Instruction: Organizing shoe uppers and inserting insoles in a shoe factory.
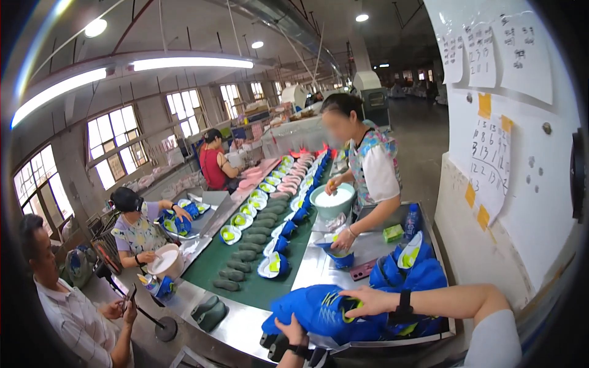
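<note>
Left hand: at 6 o'clock, fingers curled on the near edge of the blue shoe upper.
Right hand: fingers together, flat on top of it.
Pile of uppers: at 4 o'clock, touching.
Risk: a pull may topple the pile.
Conveyor belt: at 11 o'clock.

A shoe factory floor: a long green conveyor belt runs up the middle of the frame, lined with blue shoe uppers and grey lasts, workers seated alongside, strip lights overhead.
</note>
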Demonstrator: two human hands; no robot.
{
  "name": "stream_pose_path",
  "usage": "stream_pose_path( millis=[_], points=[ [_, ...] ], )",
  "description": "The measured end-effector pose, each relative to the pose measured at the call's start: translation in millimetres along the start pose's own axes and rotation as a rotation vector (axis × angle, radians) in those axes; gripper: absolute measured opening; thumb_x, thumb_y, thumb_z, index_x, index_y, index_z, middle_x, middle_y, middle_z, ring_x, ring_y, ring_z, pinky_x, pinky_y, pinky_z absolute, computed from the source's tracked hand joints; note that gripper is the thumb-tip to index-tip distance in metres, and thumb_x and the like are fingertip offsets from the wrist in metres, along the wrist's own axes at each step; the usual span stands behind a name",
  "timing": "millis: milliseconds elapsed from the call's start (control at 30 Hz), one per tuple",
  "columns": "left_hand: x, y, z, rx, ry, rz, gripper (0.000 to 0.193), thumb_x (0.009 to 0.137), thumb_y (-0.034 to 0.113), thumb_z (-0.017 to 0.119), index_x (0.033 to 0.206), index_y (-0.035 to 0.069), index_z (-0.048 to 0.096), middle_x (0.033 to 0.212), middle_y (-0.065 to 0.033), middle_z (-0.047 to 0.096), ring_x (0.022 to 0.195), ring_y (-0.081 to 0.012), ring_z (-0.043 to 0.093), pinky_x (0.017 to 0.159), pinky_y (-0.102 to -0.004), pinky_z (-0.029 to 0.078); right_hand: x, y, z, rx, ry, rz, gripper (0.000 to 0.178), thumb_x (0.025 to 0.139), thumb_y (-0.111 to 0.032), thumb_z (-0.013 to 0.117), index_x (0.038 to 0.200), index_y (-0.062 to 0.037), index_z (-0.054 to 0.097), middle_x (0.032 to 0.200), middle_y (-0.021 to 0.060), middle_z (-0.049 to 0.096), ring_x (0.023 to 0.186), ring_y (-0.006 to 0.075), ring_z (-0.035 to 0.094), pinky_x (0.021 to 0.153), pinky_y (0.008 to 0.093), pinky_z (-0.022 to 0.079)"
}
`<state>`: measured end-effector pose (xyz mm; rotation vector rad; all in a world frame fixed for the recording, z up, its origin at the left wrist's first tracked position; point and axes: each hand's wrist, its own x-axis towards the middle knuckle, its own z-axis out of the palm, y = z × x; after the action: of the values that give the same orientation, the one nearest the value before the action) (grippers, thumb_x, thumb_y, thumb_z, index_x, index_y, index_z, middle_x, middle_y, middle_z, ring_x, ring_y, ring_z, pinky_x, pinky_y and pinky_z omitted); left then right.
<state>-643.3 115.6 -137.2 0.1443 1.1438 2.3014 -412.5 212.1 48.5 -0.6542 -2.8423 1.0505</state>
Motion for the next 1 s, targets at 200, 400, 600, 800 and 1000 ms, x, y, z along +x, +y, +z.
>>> stream_pose_path(
  millis=[200,400,600,800,1000],
  points=[
    [68,-39,62,0.207,-0.095,0.076,0.073,0.079,0.003,0.058,0.136,0.012,0.013,0.130,-0.0168,0.033,0.110,-0.0278,0.044,0.092,-0.0373,0.039,13,31,-21,-0.228,0.064,0.116,0.072,0.075,-0.040,0.061,0.135,-0.0198,0.028,0.111,0.0340,0.038,0.096,0.0453,0.048,0.085,0.0396,0.043],
    [125,-68,104,0.065,-0.325,-0.063,0.079,0.079,0.003,0.058,0.139,0.016,0.008,0.133,-0.0184,0.030,0.113,-0.0283,0.044,0.087,-0.0397,0.045,10,35,-25,-0.397,0.033,0.022,0.073,0.080,-0.026,0.057,0.139,-0.0213,0.013,0.121,0.0505,0.014,0.078,0.0499,0.056,0.074,0.0434,0.049],
    [169,-130,101,1.132,-0.740,-0.427,0.097,0.073,0.024,0.067,0.139,0.017,-0.004,0.134,-0.0195,0.034,0.116,-0.0309,0.044,0.082,-0.0374,0.048,57,116,13,-0.559,-0.094,-0.026,0.055,0.079,-0.021,0.053,0.131,-0.0228,0.036,0.103,0.0359,0.047,0.071,0.0408,0.060,0.057,0.0398,0.051],
    [181,-128,112,1.861,-0.802,-0.096,0.046,0.077,0.026,0.058,0.118,0.009,0.049,0.102,-0.0193,0.060,0.093,-0.0317,0.059,0.080,-0.0409,0.047,78,126,21,-0.513,-0.189,0.271,0.043,0.083,-0.037,0.046,0.125,-0.0330,0.043,0.108,0.0263,0.051,0.094,0.0348,0.056,0.074,0.0433,0.048],
    [101,-45,139,1.250,-0.556,0.691,0.035,0.081,0.023,0.050,0.111,0.007,0.051,0.112,-0.0197,0.054,0.107,-0.0351,0.049,0.085,-0.0431,0.042,101,142,38,-0.446,-0.353,0.190,0.042,0.085,-0.039,0.043,0.126,-0.0295,0.043,0.108,0.0179,0.057,0.105,0.0375,0.047,0.085,0.0440,0.043]
  ],
)
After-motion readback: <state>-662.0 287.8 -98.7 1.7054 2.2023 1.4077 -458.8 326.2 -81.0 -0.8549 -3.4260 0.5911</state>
